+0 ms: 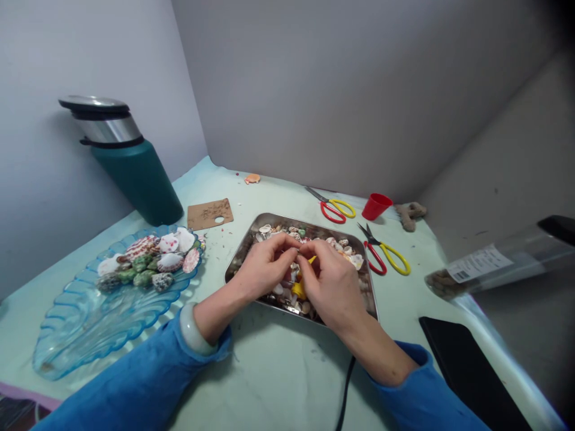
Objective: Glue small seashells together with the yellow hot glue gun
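Observation:
Over a metal tray [374, 299] of small seashells [344, 244], my two hands meet at the fingertips. My left hand [268, 263] is closed in a pinch, its thumb and forefinger together. My right hand [330, 281] pinches at the same spot, touching the left fingertips. Whatever lies between them is too small and covered to make out. Just below the fingers a yellow object [299, 291] shows among the shells, partly hidden by my right hand.
Left is a blue glass leaf-shaped dish [99, 323] with larger shells [142, 246]; behind it stand a teal bottle [139, 173] and brown card [209, 214]. Two scissors [335, 209], a red cup [376, 206], a clear tube [485, 263] and a black flat object [467, 365] lie right.

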Demonstrator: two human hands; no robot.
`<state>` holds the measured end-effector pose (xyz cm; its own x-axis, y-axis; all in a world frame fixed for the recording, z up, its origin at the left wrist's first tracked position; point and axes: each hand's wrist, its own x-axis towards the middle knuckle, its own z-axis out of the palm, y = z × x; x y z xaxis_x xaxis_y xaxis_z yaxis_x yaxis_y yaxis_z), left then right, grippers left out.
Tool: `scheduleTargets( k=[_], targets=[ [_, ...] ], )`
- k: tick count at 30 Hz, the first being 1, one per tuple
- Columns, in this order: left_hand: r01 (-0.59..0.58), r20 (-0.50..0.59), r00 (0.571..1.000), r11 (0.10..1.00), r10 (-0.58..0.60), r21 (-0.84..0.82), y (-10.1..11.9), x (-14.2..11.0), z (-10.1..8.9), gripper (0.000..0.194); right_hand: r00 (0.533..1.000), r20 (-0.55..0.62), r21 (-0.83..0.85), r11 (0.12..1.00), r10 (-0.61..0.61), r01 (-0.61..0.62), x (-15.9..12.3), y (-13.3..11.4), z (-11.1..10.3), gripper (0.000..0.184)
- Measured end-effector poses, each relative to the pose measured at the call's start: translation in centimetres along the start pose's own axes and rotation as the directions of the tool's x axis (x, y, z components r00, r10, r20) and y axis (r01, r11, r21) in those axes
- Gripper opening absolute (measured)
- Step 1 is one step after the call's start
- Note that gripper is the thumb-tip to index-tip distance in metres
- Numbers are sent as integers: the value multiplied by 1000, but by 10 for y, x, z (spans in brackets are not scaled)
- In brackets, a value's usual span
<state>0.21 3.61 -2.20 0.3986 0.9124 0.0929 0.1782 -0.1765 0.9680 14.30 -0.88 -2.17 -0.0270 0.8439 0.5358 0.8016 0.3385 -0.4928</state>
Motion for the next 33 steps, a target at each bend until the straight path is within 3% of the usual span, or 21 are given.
scheduleTargets(
  k=[24,33],
  targets=[
    [19,34,999,999,-18,-27,3,0,0,22,1000,-17,-13,1000,12,-12,1,-1,-1,11],
    [45,31,999,997,-44,-58,2,0,0,16,1000,-10,-28,1000,9,-9,1,0,0,8]
  ],
)
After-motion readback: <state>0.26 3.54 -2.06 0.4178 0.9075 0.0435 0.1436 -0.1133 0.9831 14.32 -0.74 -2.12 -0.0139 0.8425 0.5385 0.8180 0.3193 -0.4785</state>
